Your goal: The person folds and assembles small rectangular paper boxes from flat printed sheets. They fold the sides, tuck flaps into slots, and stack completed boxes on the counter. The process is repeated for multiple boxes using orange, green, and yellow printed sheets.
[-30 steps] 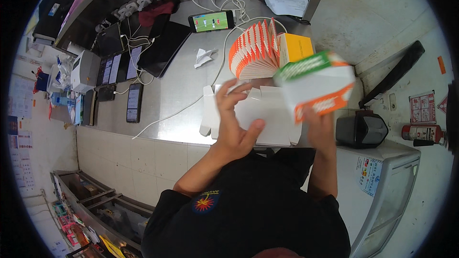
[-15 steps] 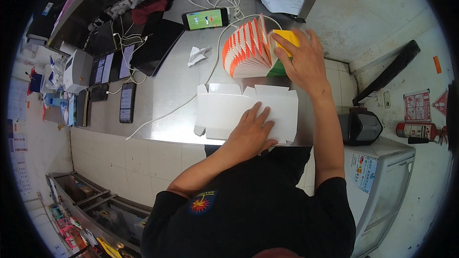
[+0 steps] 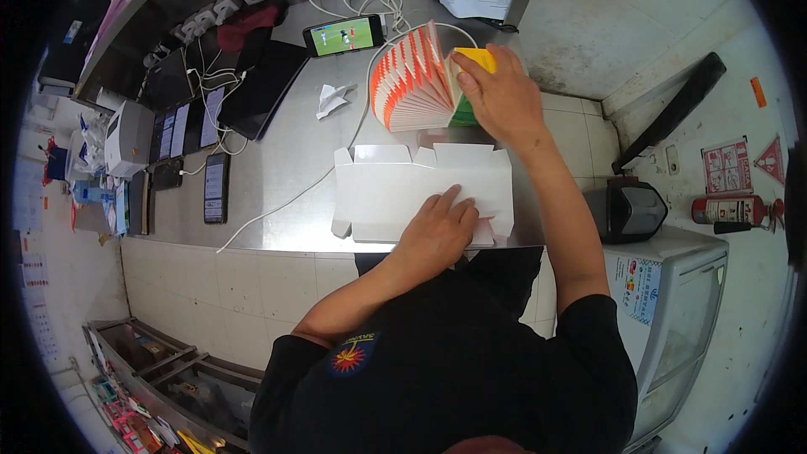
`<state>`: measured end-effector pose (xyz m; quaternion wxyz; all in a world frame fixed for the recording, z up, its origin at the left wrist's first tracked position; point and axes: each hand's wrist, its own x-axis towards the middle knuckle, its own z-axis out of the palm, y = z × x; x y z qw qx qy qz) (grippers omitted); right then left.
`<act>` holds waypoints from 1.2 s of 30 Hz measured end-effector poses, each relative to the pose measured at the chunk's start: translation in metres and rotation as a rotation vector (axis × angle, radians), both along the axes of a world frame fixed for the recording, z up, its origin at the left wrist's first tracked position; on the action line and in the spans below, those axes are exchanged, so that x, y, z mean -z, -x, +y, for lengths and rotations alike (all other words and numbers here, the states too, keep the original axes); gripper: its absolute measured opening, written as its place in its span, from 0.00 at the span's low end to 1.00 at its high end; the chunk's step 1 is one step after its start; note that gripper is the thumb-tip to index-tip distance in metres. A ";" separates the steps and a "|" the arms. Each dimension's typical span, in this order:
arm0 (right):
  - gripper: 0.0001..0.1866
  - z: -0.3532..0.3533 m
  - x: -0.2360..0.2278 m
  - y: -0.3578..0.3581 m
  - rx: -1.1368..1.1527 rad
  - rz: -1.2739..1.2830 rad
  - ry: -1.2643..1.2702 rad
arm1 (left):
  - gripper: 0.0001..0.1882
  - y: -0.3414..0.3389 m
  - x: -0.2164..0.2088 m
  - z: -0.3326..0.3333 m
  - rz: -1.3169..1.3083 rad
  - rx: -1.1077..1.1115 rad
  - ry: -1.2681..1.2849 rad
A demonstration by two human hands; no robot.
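Observation:
A flattened white carton [image 3: 382, 193] with cut flaps lies on the steel table in front of me. My left hand [image 3: 437, 231] rests on its near right part, fingers stretched out and slightly bent. A small raised flap shows beside that hand. Farther back stands a fanned stack of folded cartons [image 3: 409, 88] with orange and white edges. At its right end is a yellow-and-green carton [image 3: 477, 59]. My right hand [image 3: 508, 97] is closed over this carton, thumb on its near left side; the other fingertips are partly hidden behind it.
A propped phone [image 3: 343, 36] with a sports picture stands behind the stack. Crumpled white paper [image 3: 334, 101] and a white cable [image 3: 286, 204] lie to the left. Farther left are another phone [image 3: 216, 189], a black laptop-like slab [image 3: 267, 88] and a white device [image 3: 130, 139].
My left hand's fingers have drawn closer together on the white carton, and a flap beside them now stands up. My right hand stays on the yellow-and-green carton. The whole view has shifted slightly.

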<state>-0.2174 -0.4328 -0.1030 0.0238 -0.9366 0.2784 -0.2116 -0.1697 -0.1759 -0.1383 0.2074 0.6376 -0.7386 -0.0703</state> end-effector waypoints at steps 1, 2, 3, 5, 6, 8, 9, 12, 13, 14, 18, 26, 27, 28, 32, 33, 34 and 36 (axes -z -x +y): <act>0.26 0.002 0.001 -0.001 -0.006 -0.013 0.026 | 0.16 -0.001 0.000 0.000 0.028 -0.010 -0.016; 0.26 0.005 0.002 0.001 0.021 0.006 0.019 | 0.17 -0.001 0.001 0.001 0.053 -0.029 -0.014; 0.27 0.008 0.004 0.002 0.021 -0.007 0.028 | 0.16 -0.002 0.002 0.001 0.067 -0.021 0.012; 0.28 0.014 0.007 0.004 0.015 -0.015 0.029 | 0.14 -0.001 0.002 0.004 0.091 -0.027 0.083; 0.28 0.014 0.007 0.004 0.021 -0.013 0.025 | 0.14 -0.001 0.002 0.006 0.102 -0.029 0.086; 0.28 0.013 0.007 0.005 0.021 -0.009 0.007 | 0.14 0.000 0.002 0.008 0.122 -0.019 0.101; 0.28 0.013 0.007 0.005 0.014 -0.006 -0.013 | 0.14 0.001 0.002 0.009 0.130 -0.012 0.098; 0.28 0.011 0.008 0.005 0.011 0.024 0.073 | 0.14 0.000 0.003 0.012 0.143 -0.011 0.078; 0.28 0.010 0.008 0.004 0.019 0.057 0.124 | 0.14 0.000 0.003 0.012 0.143 -0.031 0.071; 0.28 0.011 0.009 0.005 0.004 0.021 0.063 | 0.14 0.000 0.002 0.013 0.144 -0.043 0.072; 0.27 0.009 0.007 0.011 -0.051 -0.072 0.005 | 0.11 -0.002 -0.009 0.016 0.199 -0.120 0.072; 0.23 0.055 -0.011 0.096 -0.243 -1.163 -0.318 | 0.04 -0.012 -0.055 0.038 0.812 -0.291 0.363; 0.23 0.076 -0.008 0.105 -0.219 -1.146 -0.226 | 0.05 -0.010 -0.059 0.037 0.900 -0.280 0.383; 0.25 0.093 -0.005 0.110 -0.256 -1.106 -0.081 | 0.06 -0.007 -0.061 0.033 0.993 -0.259 0.407; 0.30 0.146 0.000 0.117 -0.395 -0.728 -0.015 | 0.11 0.016 -0.069 0.005 1.404 -0.097 0.422; 0.34 0.151 0.000 0.116 -0.345 -0.682 0.014 | 0.13 0.021 -0.072 0.000 1.440 -0.065 0.403; 0.30 0.152 -0.002 0.117 -0.287 -0.717 0.024 | 0.14 0.025 -0.075 -0.005 1.476 -0.031 0.387; 0.26 0.149 -0.008 0.124 -0.245 -0.675 0.174 | 0.12 0.029 -0.082 -0.008 1.568 -0.027 0.330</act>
